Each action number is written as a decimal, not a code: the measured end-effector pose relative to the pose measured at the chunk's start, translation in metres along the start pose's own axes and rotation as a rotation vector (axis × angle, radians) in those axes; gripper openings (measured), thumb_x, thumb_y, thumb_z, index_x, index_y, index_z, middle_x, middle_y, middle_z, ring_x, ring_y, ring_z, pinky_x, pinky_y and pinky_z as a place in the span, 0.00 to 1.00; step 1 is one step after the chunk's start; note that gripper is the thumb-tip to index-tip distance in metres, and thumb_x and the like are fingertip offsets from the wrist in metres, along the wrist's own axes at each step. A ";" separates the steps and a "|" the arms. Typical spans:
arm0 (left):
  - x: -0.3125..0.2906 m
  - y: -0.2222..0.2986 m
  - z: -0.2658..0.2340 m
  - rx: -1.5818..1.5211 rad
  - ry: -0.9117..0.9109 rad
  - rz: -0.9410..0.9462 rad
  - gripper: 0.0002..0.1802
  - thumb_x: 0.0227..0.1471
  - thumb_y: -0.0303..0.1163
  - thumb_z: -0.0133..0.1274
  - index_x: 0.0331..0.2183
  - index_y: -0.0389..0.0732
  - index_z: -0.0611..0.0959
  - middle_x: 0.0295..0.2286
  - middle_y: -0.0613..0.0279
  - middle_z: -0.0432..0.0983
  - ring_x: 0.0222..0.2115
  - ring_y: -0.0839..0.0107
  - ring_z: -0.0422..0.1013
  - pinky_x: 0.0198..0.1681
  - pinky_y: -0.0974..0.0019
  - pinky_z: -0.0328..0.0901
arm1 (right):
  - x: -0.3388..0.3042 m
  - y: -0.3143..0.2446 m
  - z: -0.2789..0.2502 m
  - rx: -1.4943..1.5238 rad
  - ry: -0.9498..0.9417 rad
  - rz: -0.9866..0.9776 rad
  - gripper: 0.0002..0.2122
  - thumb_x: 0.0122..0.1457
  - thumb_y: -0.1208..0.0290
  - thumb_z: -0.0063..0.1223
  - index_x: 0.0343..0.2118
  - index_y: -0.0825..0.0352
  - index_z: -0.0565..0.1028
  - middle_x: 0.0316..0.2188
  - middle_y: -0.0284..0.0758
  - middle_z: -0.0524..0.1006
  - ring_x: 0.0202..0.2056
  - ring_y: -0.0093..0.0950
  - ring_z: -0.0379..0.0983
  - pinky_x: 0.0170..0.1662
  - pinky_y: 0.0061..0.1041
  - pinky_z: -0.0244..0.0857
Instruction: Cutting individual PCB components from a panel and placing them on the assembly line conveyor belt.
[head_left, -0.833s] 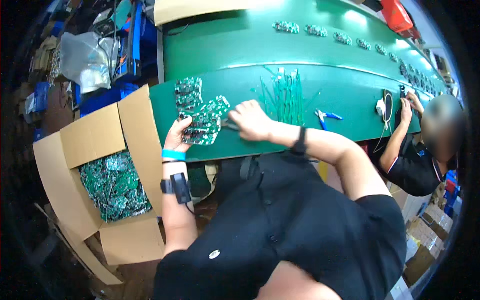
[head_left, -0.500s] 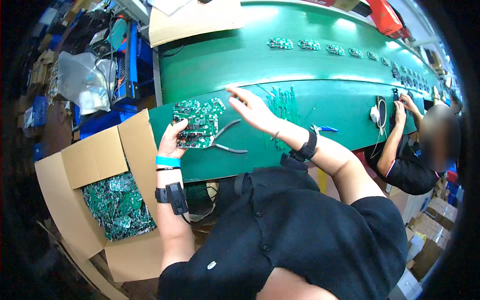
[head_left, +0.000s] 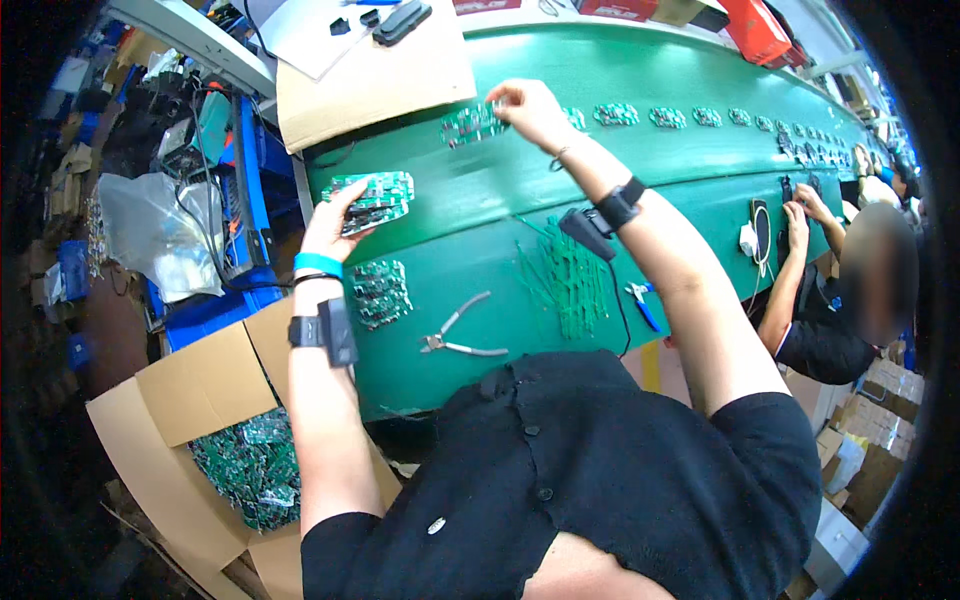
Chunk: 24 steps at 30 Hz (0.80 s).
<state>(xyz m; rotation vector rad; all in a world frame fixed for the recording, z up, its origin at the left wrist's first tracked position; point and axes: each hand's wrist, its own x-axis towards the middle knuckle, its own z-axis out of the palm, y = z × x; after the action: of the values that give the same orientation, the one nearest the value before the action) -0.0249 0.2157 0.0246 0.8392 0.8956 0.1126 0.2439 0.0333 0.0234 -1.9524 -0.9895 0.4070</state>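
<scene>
My left hand [head_left: 330,228] grips a few green circuit boards [head_left: 388,192], thumb on top, above the near edge of the green belt. Farther out, my right hand [head_left: 530,112] pinches the right end of a single circuit board [head_left: 468,126], smeared by motion, over the belt [head_left: 560,55]. Whether that board touches the belt, I cannot tell. Nearer me, another group of circuit boards [head_left: 382,295] lies on the green table [head_left: 460,385]. Wire cutters [head_left: 462,335] rest open to its right. Beyond them is a heap of thin green board strips [head_left: 570,280].
Several circuit boards [head_left: 668,117] form a row along the belt. Blue-handled cutters [head_left: 643,305] lie right of the strips. A cardboard box [head_left: 165,480] of board scraps stands lower left. Cardboard [head_left: 380,90] covers the belt's left end. A co-worker [head_left: 835,340] sits at right.
My left hand has moved away from me with boards, leaving other boards on the table. My right hand, open and empty before, has reached out over the belt and now holds a board.
</scene>
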 end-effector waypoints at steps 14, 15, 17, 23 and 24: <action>0.060 -0.017 -0.017 -0.039 0.055 -0.019 0.21 0.45 0.45 0.58 0.38 0.43 0.75 0.34 0.60 0.75 0.34 0.67 0.73 0.34 0.58 0.69 | 0.000 -0.001 0.111 0.116 -0.209 0.036 0.18 0.48 0.64 0.58 0.41 0.68 0.75 0.24 0.39 0.76 0.27 0.27 0.73 0.33 0.25 0.66; 0.063 -0.015 -0.016 -0.042 0.061 -0.043 0.22 0.46 0.48 0.56 0.38 0.43 0.75 0.34 0.60 0.75 0.35 0.66 0.72 0.34 0.58 0.69 | 0.000 -0.004 0.126 0.238 -0.279 0.087 0.16 0.48 0.67 0.57 0.40 0.68 0.75 0.23 0.38 0.75 0.25 0.25 0.72 0.32 0.24 0.66; 0.067 -0.014 -0.016 -0.041 0.080 -0.071 0.25 0.49 0.55 0.48 0.38 0.44 0.74 0.34 0.58 0.75 0.35 0.65 0.72 0.35 0.56 0.68 | 0.002 -0.004 0.137 0.360 -0.354 0.136 0.15 0.49 0.70 0.56 0.40 0.69 0.75 0.22 0.37 0.75 0.24 0.23 0.71 0.30 0.22 0.66; 0.068 -0.010 -0.053 -0.139 0.187 0.005 0.17 0.51 0.46 0.47 0.36 0.43 0.74 0.29 0.59 0.75 0.29 0.65 0.74 0.27 0.62 0.72 | 0.017 0.013 0.144 0.177 -0.126 0.126 0.11 0.47 0.76 0.55 0.36 0.65 0.77 0.20 0.39 0.75 0.21 0.27 0.71 0.29 0.24 0.66; 0.072 -0.010 -0.056 -0.110 0.176 -0.003 0.15 0.51 0.43 0.48 0.36 0.42 0.74 0.29 0.60 0.75 0.29 0.65 0.74 0.27 0.62 0.72 | 0.018 0.013 0.140 0.078 -0.118 0.119 0.11 0.46 0.76 0.55 0.35 0.64 0.77 0.22 0.43 0.74 0.24 0.35 0.72 0.33 0.29 0.67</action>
<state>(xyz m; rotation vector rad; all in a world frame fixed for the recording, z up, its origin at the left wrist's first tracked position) -0.0220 0.2724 -0.0471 0.7328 1.0464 0.2339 0.1759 0.1220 -0.0634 -1.9404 -0.9201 0.6244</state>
